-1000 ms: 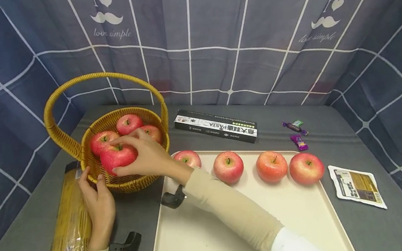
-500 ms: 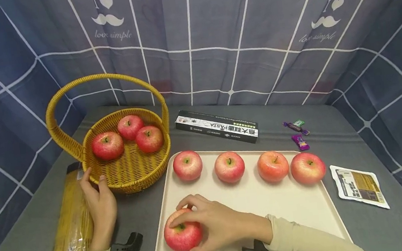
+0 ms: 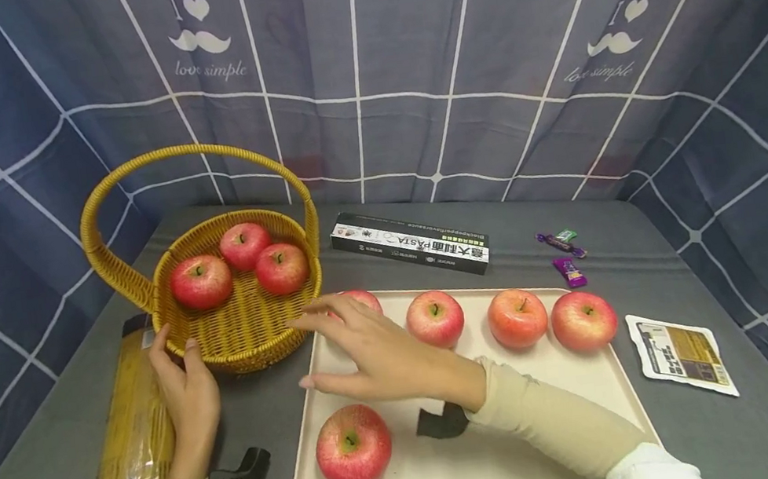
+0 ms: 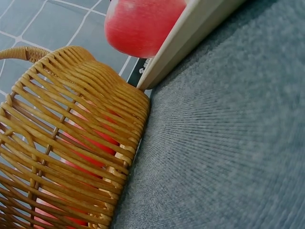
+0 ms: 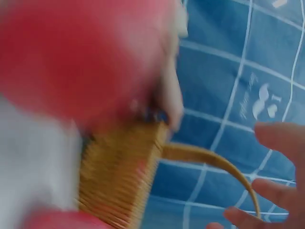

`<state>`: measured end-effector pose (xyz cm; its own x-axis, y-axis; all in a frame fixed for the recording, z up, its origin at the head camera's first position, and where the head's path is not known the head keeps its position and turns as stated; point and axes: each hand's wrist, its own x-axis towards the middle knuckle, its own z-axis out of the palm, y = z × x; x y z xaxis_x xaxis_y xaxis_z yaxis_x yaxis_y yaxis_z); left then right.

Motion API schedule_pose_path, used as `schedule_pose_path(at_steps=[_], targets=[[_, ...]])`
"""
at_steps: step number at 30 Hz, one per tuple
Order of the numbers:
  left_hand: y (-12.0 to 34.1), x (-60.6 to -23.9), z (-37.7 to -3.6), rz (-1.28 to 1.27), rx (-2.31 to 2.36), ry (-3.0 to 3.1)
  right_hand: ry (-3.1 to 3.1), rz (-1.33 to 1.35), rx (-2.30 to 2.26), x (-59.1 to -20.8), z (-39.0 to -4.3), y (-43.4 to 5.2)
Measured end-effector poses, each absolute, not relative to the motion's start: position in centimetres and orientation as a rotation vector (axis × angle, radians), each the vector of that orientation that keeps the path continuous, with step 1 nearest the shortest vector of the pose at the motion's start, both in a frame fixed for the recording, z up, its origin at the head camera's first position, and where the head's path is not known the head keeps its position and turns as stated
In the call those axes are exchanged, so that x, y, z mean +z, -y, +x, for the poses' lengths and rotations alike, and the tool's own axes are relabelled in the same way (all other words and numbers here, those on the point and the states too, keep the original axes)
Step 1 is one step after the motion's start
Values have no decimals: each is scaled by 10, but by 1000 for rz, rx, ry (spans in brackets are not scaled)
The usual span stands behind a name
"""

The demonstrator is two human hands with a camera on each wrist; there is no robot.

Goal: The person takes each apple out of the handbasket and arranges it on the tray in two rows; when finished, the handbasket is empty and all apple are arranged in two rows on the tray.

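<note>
Sitting alone at the near left corner of the tray (image 3: 584,375), just inside its rim, the apple (image 3: 353,447) has been let go; bare tray stretches right of it. The right hand (image 3: 375,347), fingers spread and empty, has lifted toward the basket (image 3: 242,342) beyond the tray's left edge. The left hand (image 3: 188,396), fingers relaxed, still touches the basket's near wall.

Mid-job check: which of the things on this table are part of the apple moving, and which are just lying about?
In the job:
wicker basket, steadied by the left hand, holding three apples
cream tray with five apples
right hand, open above the tray

Lying about:
black pasta box
spaghetti packet
wrapped candies
small sachet
</note>
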<state>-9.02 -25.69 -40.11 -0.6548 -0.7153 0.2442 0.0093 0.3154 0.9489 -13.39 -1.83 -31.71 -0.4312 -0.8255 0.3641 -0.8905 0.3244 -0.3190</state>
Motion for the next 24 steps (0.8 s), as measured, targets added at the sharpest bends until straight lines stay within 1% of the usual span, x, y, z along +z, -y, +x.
schedule_pose_path(at_steps=[4,7,11,14,18,24], targets=[[257,-401,-90,618,-1399,1916,2492,1569,553,-298,-170,58],[258,-401,-90,626,-1372,1923,2654,1518,508,-294,-199,88],[258,-400,-91,635,-1358,1922,2947,1359,610,-299,-235,120],[257,-401,-90,630,-1370,1926,3087,1232,761,-309,-254,135],[256,-401,-90,634,-1369,1933,3158,1147,849,-323,-265,148],[258,-401,-87,631,-1388,1939,3196,1147,582,-336,-261,155]])
